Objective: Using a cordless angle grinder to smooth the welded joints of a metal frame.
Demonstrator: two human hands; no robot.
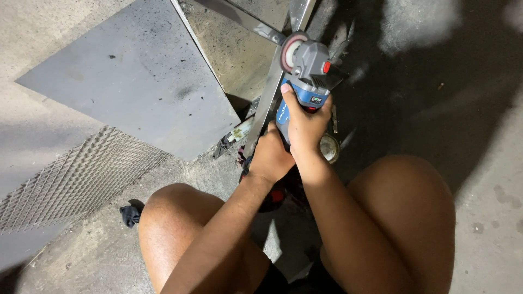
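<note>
Together both hands [289,139] press the grinder [305,76] against the bar's [267,103] edge.

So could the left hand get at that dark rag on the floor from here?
Probably yes, but not right now: the left hand is gripping the angle grinder. The rag lies in the open beside the left knee.

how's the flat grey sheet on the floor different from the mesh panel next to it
The flat grey sheet is solid and smooth; the mesh panel is open, with a diamond lattice. The sheet lies farther from the person's knees, the mesh nearer, at the left edge. The sheet shows whole; the mesh is cut off by the frame. Both lie flat on the concrete floor, apart from both hands.
</note>
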